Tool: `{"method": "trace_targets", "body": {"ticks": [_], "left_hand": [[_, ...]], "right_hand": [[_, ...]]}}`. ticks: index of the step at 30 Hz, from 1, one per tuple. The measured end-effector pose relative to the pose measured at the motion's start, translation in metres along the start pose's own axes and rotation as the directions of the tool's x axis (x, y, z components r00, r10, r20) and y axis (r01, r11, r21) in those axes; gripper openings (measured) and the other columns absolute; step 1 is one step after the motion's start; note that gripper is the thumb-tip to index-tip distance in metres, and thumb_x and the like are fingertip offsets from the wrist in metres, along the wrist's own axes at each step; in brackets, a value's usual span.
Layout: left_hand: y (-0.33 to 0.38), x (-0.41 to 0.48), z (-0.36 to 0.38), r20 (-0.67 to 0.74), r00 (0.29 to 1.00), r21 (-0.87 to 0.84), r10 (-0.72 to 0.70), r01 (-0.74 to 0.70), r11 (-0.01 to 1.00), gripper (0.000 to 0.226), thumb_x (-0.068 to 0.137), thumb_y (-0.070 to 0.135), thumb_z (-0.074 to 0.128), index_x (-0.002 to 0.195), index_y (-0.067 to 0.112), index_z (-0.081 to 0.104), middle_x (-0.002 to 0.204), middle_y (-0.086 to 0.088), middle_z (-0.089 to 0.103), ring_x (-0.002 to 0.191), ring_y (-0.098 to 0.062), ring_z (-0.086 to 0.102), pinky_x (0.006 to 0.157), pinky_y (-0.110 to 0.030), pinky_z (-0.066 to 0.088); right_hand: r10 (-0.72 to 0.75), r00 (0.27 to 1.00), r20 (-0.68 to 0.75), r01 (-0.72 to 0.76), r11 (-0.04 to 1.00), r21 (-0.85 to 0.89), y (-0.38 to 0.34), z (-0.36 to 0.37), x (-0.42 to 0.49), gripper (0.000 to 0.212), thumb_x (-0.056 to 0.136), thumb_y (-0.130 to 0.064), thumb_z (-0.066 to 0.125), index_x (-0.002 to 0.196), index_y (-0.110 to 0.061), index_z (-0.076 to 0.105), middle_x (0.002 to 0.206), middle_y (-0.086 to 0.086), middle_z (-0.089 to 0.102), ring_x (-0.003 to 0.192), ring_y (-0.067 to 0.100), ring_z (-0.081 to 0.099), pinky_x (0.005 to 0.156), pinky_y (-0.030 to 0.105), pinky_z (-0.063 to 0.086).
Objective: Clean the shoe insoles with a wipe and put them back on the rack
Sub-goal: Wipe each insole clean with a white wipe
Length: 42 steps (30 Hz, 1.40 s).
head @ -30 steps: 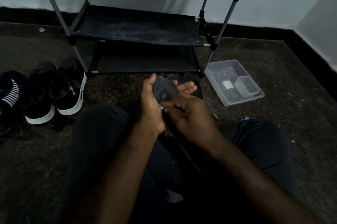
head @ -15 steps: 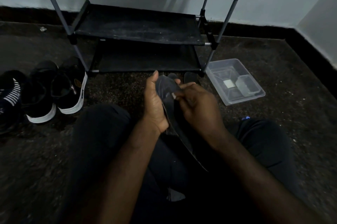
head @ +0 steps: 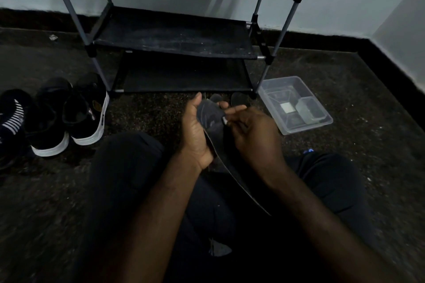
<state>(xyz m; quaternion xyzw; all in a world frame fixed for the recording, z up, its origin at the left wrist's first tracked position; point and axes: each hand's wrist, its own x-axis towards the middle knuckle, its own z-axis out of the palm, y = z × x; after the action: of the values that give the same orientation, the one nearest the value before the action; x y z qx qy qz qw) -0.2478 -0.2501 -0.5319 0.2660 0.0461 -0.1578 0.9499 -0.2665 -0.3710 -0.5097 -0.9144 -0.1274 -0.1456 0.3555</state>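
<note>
Head view: left hand (head: pixel 195 130) wrapped round insole (head: pixel 211 117) at centre, heel end trailing toward 5 o'clock. Right hand (head: pixel 250 135), pinching small wipe (head: pixel 224 120), has slid up from mid-insole to toe end. Wiping stroke likely near finished; rack (head: pixel 174 36) at 12 o'clock.

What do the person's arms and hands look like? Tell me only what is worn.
The left forearm and right forearm are bare; no sleeves show. The left hand and right hand wear no gloves, rings, watch or bands that I can see.
</note>
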Motion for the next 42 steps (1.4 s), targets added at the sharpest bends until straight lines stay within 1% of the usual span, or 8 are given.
{"method": "trace_targets", "body": {"ticks": [5,10,15,22,27,33,38,42], "left_hand": [[0.004,-0.003,-0.001,0.011,1.0,-0.026,0.005,-0.005,1.0,0.056,0.084,0.059,0.042,0.087,0.006,0.057,0.117,-0.032,0.061,0.118,-0.043,0.058,0.108,-0.056,0.038],[0.0,-0.004,0.002,0.025,0.999,-0.012,0.034,-0.034,0.999,0.055,0.091,0.054,0.034,0.078,0.006,0.056,0.092,-0.023,0.071,0.095,-0.032,0.069,0.101,-0.047,0.046],[0.007,-0.005,0.001,0.005,1.0,-0.012,0.008,-0.008,1.0,0.056,0.085,0.06,0.04,0.087,0.007,0.054,0.123,-0.033,0.059,0.12,-0.041,0.058,0.11,-0.052,0.038],[0.002,-0.004,0.002,-0.011,1.0,0.052,0.015,-0.014,0.999,0.053,0.093,0.056,0.03,0.083,0.009,0.051,0.101,-0.024,0.07,0.1,-0.032,0.068,0.098,-0.044,0.048],[0.006,-0.005,-0.001,-0.037,0.999,-0.01,0.007,-0.007,1.0,0.054,0.089,0.059,0.037,0.086,0.007,0.052,0.125,-0.035,0.058,0.123,-0.04,0.056,0.112,-0.051,0.035],[0.002,-0.008,0.006,-0.032,0.999,0.071,0.034,-0.032,0.997,0.053,0.096,0.054,0.027,0.081,0.01,0.052,0.083,-0.015,0.073,0.085,-0.024,0.072,0.084,-0.035,0.055],[0.008,-0.007,0.002,-0.052,0.999,0.024,-0.016,0.017,1.0,0.061,0.09,0.06,0.034,0.082,0.005,0.06,0.123,-0.032,0.06,0.123,-0.039,0.057,0.112,-0.051,0.036],[0.001,-0.009,0.006,-0.024,1.0,0.01,0.018,-0.018,1.0,0.068,0.095,0.056,0.03,0.07,0.007,0.071,0.092,-0.018,0.073,0.095,-0.027,0.07,0.1,-0.042,0.046]], "right_hand": [[-0.174,0.976,0.132,0.148,0.971,0.189,-0.024,0.006,-0.022,0.018,0.085,-0.004,0.067,0.098,-0.011,0.076,0.095,0.005,0.071,0.089,0.014,0.066,0.08,0.034,0.054],[-0.016,0.999,-0.041,0.017,0.999,0.036,-0.002,0.005,-0.001,0.013,0.086,-0.012,0.067,0.094,-0.015,0.076,0.094,0.003,0.07,0.087,0.019,0.066,0.077,0.04,0.054],[-0.112,0.985,0.135,0.078,0.968,0.239,-0.022,0.011,-0.018,0.017,0.086,-0.005,0.066,0.098,-0.011,0.076,0.096,0.002,0.07,0.09,0.011,0.065,0.081,0.033,0.054],[0.018,0.999,-0.044,-0.017,0.999,0.029,-0.003,0.005,-0.001,0.013,0.087,-0.015,0.067,0.094,-0.017,0.077,0.097,0.0,0.07,0.089,0.016,0.066,0.078,0.039,0.055],[-0.009,0.983,0.183,-0.052,0.944,0.326,-0.025,0.007,-0.016,0.016,0.087,-0.008,0.068,0.099,-0.014,0.077,0.096,-0.004,0.073,0.088,0.003,0.067,0.083,0.028,0.055],[-0.012,1.0,-0.021,0.012,1.0,-0.025,-0.005,0.003,0.001,0.016,0.087,-0.013,0.065,0.098,-0.017,0.076,0.099,0.0,0.07,0.089,0.016,0.066,0.079,0.038,0.054],[-0.033,0.981,0.19,-0.025,0.956,0.293,-0.027,0.004,-0.014,0.015,0.088,-0.01,0.068,0.099,-0.015,0.077,0.098,-0.003,0.073,0.092,0.005,0.067,0.085,0.031,0.054],[-0.018,1.0,-0.018,0.018,1.0,0.021,-0.008,0.003,0.0,0.014,0.087,-0.012,0.066,0.096,-0.016,0.076,0.099,-0.001,0.071,0.091,0.015,0.066,0.081,0.039,0.055]]}}
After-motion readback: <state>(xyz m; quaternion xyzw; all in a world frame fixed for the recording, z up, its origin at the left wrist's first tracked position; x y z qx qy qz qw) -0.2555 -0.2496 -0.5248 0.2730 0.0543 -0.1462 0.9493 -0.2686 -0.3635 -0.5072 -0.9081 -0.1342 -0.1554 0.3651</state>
